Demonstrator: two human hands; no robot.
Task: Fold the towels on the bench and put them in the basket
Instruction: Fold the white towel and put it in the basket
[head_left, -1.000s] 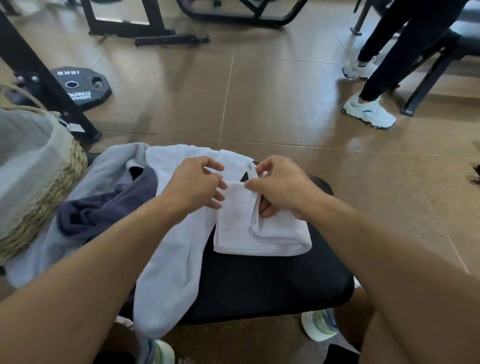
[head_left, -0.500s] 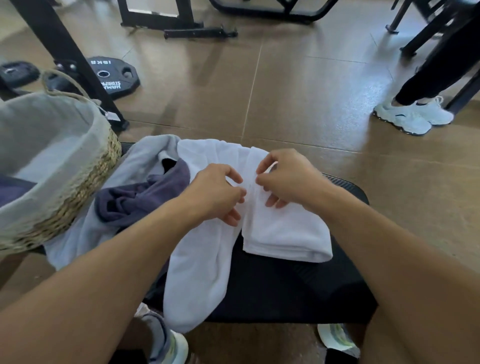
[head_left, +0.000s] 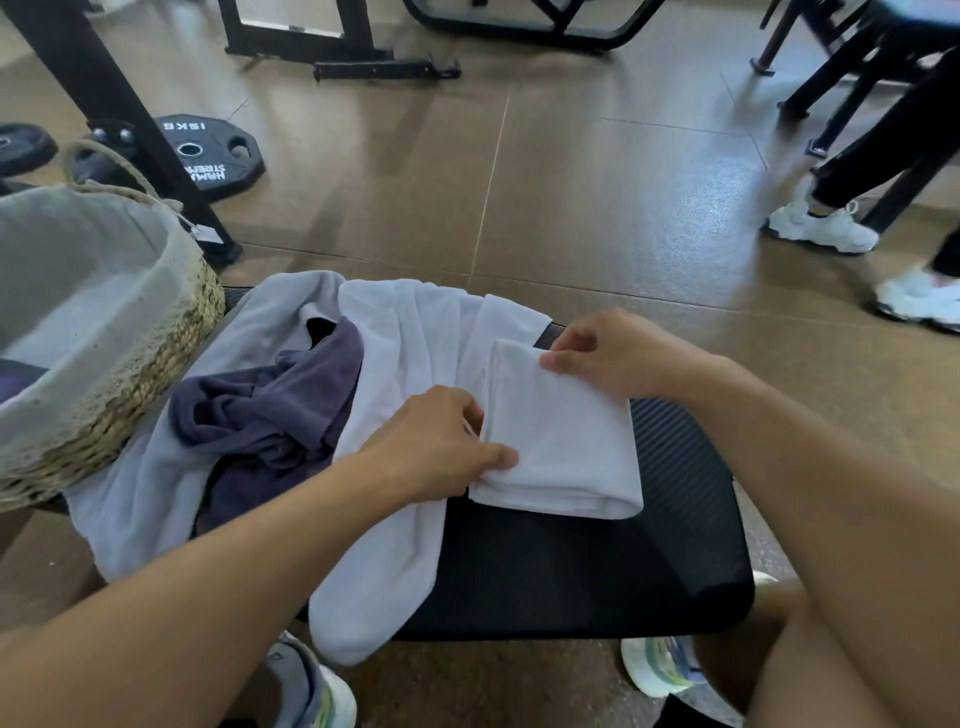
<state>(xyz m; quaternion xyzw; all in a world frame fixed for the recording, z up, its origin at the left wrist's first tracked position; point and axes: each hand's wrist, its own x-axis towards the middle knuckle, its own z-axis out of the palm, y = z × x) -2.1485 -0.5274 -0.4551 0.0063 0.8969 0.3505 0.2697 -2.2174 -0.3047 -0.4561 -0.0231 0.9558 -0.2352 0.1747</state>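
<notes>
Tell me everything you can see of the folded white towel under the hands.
The folded white towel is a soft terry-looking rectangle of several layers, its rounded fold edge nearest the camera. It lies flat on the black bench, overlapping an unfolded white towel. The left hand pinches its left edge; the right hand pinches its far corner.

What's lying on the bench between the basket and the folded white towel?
In the head view, between the basket and the folded white towel lie a light grey towel, a crumpled dark purple towel and an unfolded white towel.
</notes>
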